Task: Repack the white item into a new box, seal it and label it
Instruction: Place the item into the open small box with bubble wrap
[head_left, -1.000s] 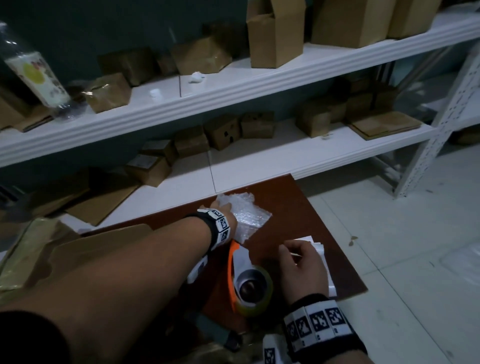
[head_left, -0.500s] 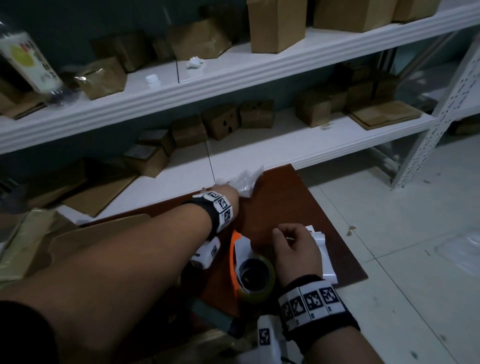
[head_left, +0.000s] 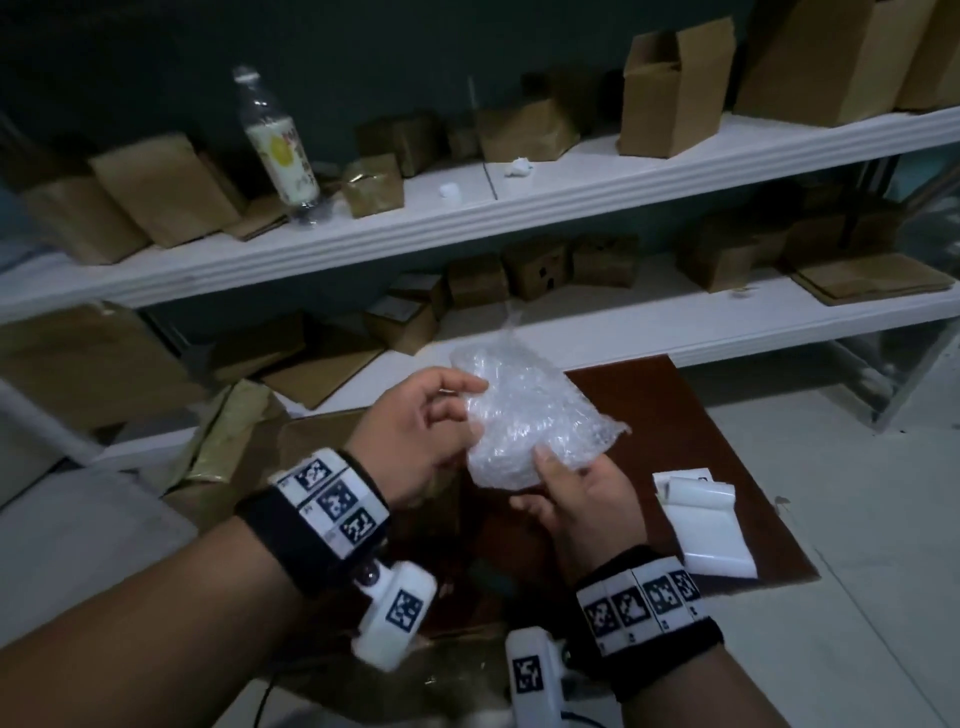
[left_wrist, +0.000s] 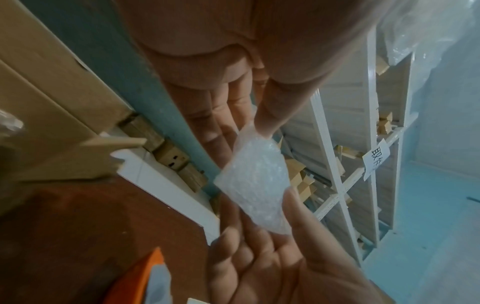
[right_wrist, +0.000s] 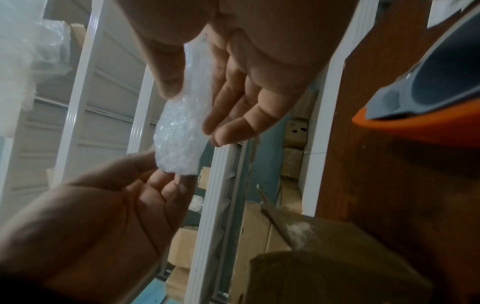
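Note:
A clear bubble-wrap bundle (head_left: 524, 415) hangs in the air above the brown board (head_left: 675, 415). My left hand (head_left: 470, 415) pinches its left edge between thumb and fingers. From below on the right, my right hand (head_left: 550, 467) holds it with the thumb on top and the fingers underneath. The left wrist view has the bundle (left_wrist: 254, 179) between the left fingers (left_wrist: 270, 115) and the right hand (left_wrist: 272, 257). In the right wrist view the bundle (right_wrist: 182, 127) sits between the right thumb and fingers. What it wraps is hidden.
A stack of white labels (head_left: 701, 525) lies on the board's right side. An orange tape dispenser (right_wrist: 415, 115) sits on the board below my hands. Flat cardboard (head_left: 311, 431) lies at the left. White shelves (head_left: 519, 208) with brown boxes and a bottle (head_left: 280, 145) stand behind.
My left hand has lifted the bubble wrap off the board's far edge and brought it nearer. My right hand has left the label stack and taken hold of the wrap.

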